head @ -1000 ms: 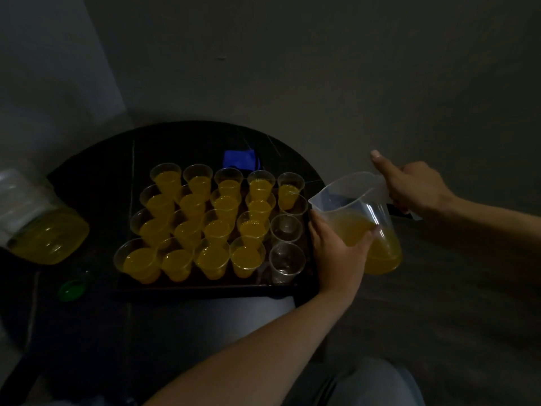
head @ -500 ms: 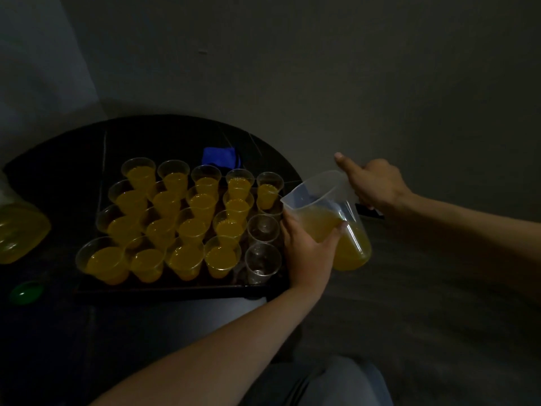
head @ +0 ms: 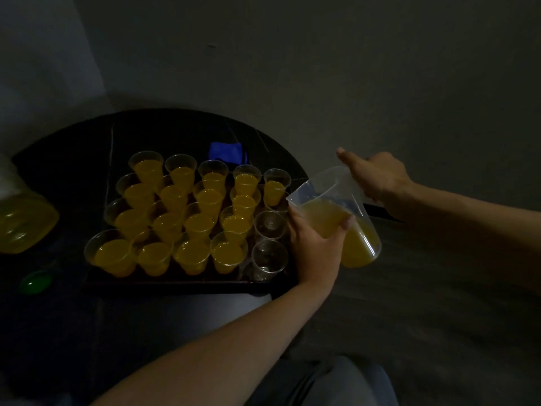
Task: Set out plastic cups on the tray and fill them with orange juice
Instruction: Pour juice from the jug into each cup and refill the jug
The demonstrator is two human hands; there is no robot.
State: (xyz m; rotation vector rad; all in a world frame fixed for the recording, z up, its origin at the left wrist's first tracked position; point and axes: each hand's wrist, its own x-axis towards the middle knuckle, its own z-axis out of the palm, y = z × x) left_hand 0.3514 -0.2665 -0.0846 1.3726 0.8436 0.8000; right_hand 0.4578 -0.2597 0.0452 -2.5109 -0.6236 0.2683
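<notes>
Right hand [head: 377, 178] gripping the handle, left hand [head: 314, 240] cupping the jug [head: 361, 241]

You are holding the clear plastic jug in both hands just off the right edge of the tray [head: 175, 284]. Your right fingers are curling round the handle with the thumb stretching forward, and your left palm and fingers are wrapping the near wall. The jug is tilting toward the tray and looks about half full, so expect it to be weighty and sloshing. Its thin wall is probably giving under a squeeze, so let the handle carry the load while the left hand is only steadying.

At least two empty cups [head: 269, 259] are standing in the tray's right column, just beside your left hand. They are likely light and easy to tip. Filled cups [head: 193, 253] are crowding the rest of the tray.

A juice bottle [head: 23, 224] and a green cap [head: 35, 282] are sitting on the dark table [head: 58, 332] at the left, with a blue object [head: 228, 152] behind the tray. None of these is blocking the pour.
</notes>
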